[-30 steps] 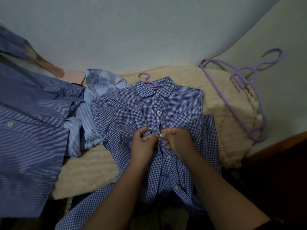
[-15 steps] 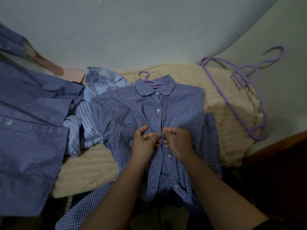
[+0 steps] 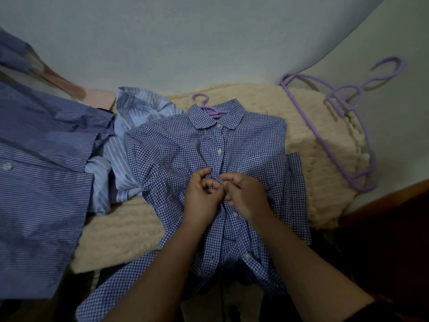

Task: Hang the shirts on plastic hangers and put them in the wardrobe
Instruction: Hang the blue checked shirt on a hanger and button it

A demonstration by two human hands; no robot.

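Centrally, the left hand (image 3: pixel 201 194) and right hand (image 3: pixel 247 195) pinch the placket of the gingham shirt (image 3: pixel 176 154), spread on a fuzzy cream blanket (image 3: pixel 325 156) over its lilac plastic hanger (image 3: pixel 207 107).

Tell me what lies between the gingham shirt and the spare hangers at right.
In the head view, only bare cream blanket lies between the gingham shirt and the spare hangers.
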